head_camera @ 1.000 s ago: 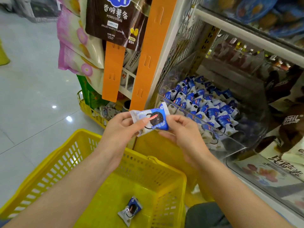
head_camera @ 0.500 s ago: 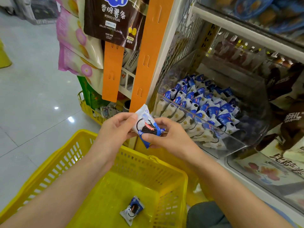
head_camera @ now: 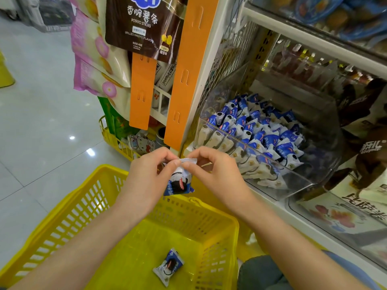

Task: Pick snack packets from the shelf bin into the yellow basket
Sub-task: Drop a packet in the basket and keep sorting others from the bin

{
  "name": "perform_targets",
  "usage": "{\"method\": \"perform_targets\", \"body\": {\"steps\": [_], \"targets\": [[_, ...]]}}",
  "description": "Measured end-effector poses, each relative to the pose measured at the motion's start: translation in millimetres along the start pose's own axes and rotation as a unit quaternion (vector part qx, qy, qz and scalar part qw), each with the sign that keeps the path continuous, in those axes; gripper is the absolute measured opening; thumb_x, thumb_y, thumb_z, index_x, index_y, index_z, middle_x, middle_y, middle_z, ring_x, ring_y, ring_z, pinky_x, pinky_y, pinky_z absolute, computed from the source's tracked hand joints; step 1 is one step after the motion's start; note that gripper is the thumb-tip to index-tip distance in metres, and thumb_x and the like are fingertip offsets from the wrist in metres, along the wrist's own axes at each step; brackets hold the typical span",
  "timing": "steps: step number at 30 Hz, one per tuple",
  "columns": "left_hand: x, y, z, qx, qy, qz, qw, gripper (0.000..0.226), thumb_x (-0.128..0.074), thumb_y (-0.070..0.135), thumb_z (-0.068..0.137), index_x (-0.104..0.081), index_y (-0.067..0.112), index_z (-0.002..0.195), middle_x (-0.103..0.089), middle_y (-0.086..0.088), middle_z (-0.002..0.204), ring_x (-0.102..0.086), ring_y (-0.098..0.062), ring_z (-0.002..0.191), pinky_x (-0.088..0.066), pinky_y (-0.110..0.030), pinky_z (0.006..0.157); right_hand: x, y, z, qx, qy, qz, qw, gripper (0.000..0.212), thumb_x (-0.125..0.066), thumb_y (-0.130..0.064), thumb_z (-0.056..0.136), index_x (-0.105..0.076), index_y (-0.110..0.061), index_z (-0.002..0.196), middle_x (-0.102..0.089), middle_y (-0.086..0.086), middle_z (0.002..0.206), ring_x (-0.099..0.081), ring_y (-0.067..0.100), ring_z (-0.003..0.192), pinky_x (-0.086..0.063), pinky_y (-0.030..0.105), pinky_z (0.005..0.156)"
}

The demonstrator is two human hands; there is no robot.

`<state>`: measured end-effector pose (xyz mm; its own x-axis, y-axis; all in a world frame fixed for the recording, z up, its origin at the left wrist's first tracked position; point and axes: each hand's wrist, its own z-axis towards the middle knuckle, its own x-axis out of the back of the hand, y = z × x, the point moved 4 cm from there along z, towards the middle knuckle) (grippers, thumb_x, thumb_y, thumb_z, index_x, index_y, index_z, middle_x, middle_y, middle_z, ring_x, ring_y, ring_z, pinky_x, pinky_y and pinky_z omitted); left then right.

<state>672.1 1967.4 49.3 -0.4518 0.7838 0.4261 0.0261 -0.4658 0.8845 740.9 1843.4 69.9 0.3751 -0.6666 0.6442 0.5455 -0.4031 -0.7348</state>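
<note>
A blue-and-white snack packet (head_camera: 179,182) hangs upright over the far rim of the yellow basket (head_camera: 62,222). My left hand (head_camera: 149,174) and my right hand (head_camera: 213,174) both pinch its crimped top edge. A second packet (head_camera: 168,266) lies on the basket floor. To the right, the clear shelf bin (head_camera: 293,185) holds several more of the same packets (head_camera: 257,135).
An orange hanging strip (head_camera: 188,70) and a shorter one (head_camera: 142,91) stand just behind my hands, with bags of potato sticks (head_camera: 142,24) above. A yellow wire rack (head_camera: 117,141) sits at floor level. Grey tiled floor lies to the left; my knee (head_camera: 261,273) is below right.
The packet turned from lying sideways between my hands to hanging upright by its top edge. Both hands dropped lower, toward the basket.
</note>
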Motion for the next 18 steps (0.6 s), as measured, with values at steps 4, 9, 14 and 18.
{"method": "perform_targets", "body": {"steps": [4, 9, 14, 18], "targets": [[-1, 0, 3, 0.040, -0.022, -0.055, 0.997, 0.014, -0.059, 0.018, 0.088, -0.065, 0.022, 0.076, -0.066, 0.005, 0.071, -0.062, -0.010, 0.070, -0.048, -0.029, 0.065, 3, -9, -5, 0.097, 0.034, -0.092, 0.990, 0.007, -0.064, -0.024, 0.086, -0.065, -0.017, 0.087, -0.058, -0.008, 0.082, -0.056, 0.005, 0.075, -0.051, 0.028, 0.069], [0, 2, 3, 0.061, -0.039, -0.095, 0.993, 0.011, -0.059, 0.019, 0.088, -0.065, 0.021, 0.079, -0.070, 0.001, 0.078, -0.065, -0.014, 0.076, -0.051, -0.025, 0.069, 7, -17, -10, 0.153, 0.059, -0.161, 0.973, 0.010, -0.061, -0.025, 0.088, -0.065, -0.016, 0.089, -0.060, -0.006, 0.084, -0.057, 0.009, 0.076, -0.053, 0.033, 0.064], [-1, -8, 3, 0.169, 0.000, -0.123, 0.978, 0.014, -0.054, 0.034, 0.090, -0.050, 0.021, 0.094, -0.064, -0.001, 0.095, -0.062, -0.015, 0.085, -0.051, -0.034, 0.080, 16, -15, -8, 0.101, 0.136, -0.071, 0.983, 0.003, -0.062, -0.019, 0.088, -0.064, -0.017, 0.088, -0.061, -0.007, 0.084, -0.057, 0.006, 0.077, -0.051, 0.028, 0.066], [-10, -2, -1, 0.308, -0.133, -0.233, 0.913, 0.052, -0.019, 0.047, 0.098, -0.059, 0.017, 0.087, -0.068, -0.004, 0.085, -0.063, -0.021, 0.073, -0.049, -0.029, 0.065, 19, -15, -6, 0.104, 0.153, -0.024, 0.982, 0.003, -0.061, -0.018, 0.088, -0.063, -0.016, 0.090, -0.060, -0.005, 0.086, -0.057, 0.005, 0.081, -0.050, 0.026, 0.071]]}}
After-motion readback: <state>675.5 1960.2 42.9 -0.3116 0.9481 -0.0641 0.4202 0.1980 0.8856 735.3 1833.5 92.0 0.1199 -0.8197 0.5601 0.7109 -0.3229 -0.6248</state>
